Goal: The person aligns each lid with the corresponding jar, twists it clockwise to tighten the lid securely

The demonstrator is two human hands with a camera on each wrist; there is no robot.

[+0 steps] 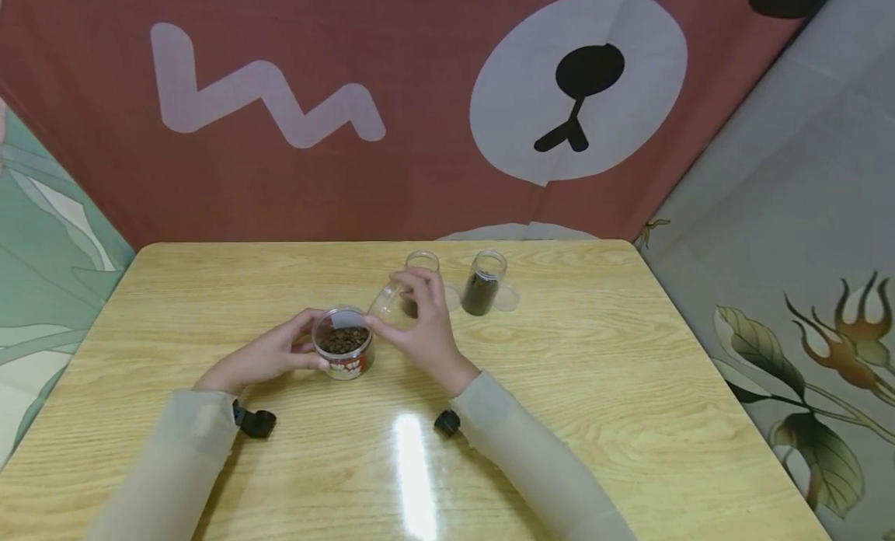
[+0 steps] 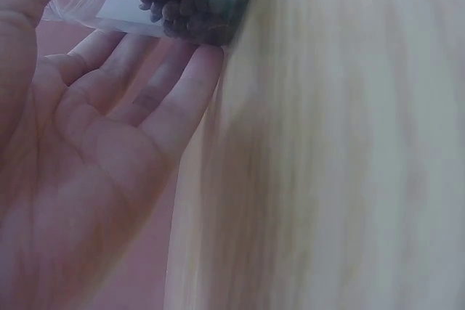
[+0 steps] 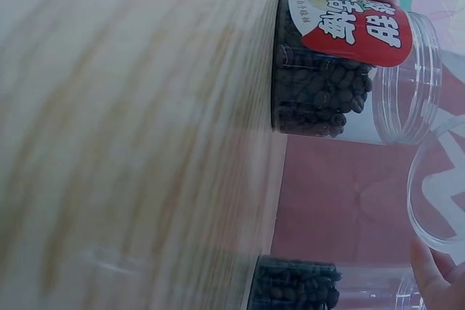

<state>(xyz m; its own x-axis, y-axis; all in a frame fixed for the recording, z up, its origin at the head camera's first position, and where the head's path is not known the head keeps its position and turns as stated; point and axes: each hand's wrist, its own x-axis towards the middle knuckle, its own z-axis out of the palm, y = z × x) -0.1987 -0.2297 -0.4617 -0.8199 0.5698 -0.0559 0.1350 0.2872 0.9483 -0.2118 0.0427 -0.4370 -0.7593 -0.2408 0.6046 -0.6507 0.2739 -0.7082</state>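
Observation:
A clear wide-mouthed jar (image 1: 345, 365) with a red label stands uncovered on the table, partly filled with dark brown bean-like pieces (image 3: 323, 88). My left hand (image 1: 276, 350) holds it from the left, thumb on the near side and fingers round the far side. In the left wrist view, fingertips touch the jar near its base. My right hand (image 1: 428, 331) pinches a clear round lid (image 1: 384, 301) by its edge, tilted up beside the jar's mouth and apart from it. Behind that hand, a second jar (image 1: 411, 306) with dark contents is partly hidden.
To the right stands another open clear jar (image 1: 481, 292) of dark pieces. One clear lid (image 1: 507, 298) lies right of it, and another clear disc (image 1: 451, 297) lies between the two back jars. Light glares off the wooden table (image 1: 594, 417).

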